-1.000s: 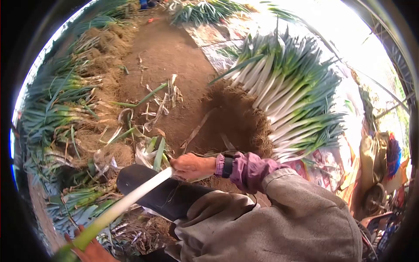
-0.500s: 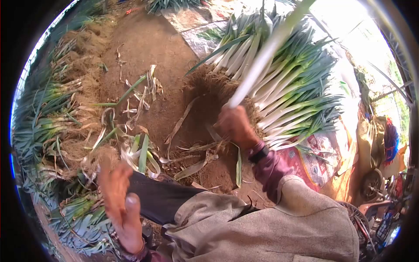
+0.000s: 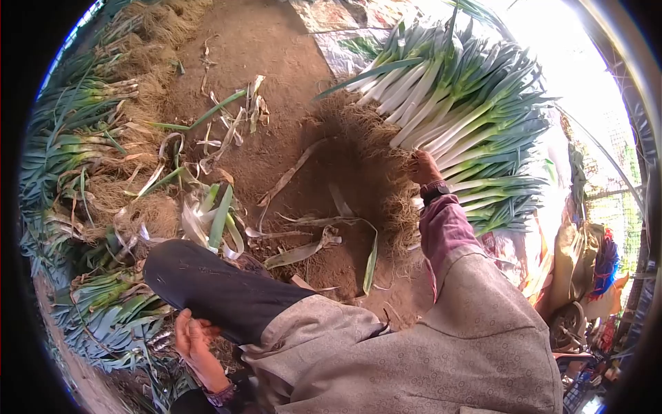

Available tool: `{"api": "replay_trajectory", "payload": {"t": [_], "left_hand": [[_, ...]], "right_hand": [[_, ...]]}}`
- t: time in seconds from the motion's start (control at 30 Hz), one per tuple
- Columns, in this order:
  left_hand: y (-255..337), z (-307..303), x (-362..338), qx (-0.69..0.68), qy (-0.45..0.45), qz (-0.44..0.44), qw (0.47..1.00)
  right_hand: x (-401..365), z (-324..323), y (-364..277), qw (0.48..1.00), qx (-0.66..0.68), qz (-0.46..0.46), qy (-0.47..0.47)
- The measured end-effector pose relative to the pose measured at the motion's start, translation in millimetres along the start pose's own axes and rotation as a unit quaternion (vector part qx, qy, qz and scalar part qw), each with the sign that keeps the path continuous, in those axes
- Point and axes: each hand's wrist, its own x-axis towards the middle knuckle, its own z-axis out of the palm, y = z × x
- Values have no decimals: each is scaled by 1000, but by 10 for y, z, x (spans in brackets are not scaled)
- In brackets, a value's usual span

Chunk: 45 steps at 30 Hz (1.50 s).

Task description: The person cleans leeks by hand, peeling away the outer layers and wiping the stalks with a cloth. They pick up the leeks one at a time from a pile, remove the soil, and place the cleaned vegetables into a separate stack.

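My right hand (image 3: 425, 168) is closed round the root end of a leek at the near edge of a fanned pile of clean leeks (image 3: 476, 110). The white shafts point toward my hand, and the green leaves lie away to the right. Its fingertips are partly hidden by the back of the hand. My left hand (image 3: 198, 348) hangs beside my bent knee (image 3: 207, 283), fingers loosely curled and apart, with nothing in it. Closest to it lie untrimmed leeks (image 3: 110, 303) with dull leaves.
More untrimmed leeks with bushy roots (image 3: 148, 217) line the left side. Peeled leaf scraps (image 3: 221, 221) and dry strips (image 3: 303, 255) litter the soil floor (image 3: 262, 55). Plastic sheeting (image 3: 338, 52) lies under the clean pile. Sacks (image 3: 579, 255) and a wheel (image 3: 569, 321) stand at right.
My right hand has moved forward and right, bringing the raised leek down onto the clean pile. My left hand has dropped back beside my knee.
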Motion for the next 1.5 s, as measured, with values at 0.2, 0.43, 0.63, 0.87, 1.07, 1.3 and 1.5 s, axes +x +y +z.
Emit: {"api": "replay_trajectory", "payload": {"t": [0.2,0.43,0.63,0.87,1.07,1.3,1.5], "left_hand": [[-54,1,47,18,14,-3,1000],[-123,-121,31,59,24,-50,997],[75,117,-55,300,71,40,950],[-263,-307,-42,69,71,-15,995],[-135,-536,-123,49,75,-10,996],[-363,-1037,-260,53,137,11,989],[-192,-1679,-473,66,209,-6,976]], "right_hand": [[529,-219,418,978,-175,-111,25],[-740,474,323,606,-624,-439,226],[90,565,748,495,-799,-341,-28],[524,724,821,481,-794,-353,-114],[599,559,484,496,-780,-356,-136],[423,666,199,518,-735,-399,-178],[-790,2211,267,407,-727,-537,-131]]}}
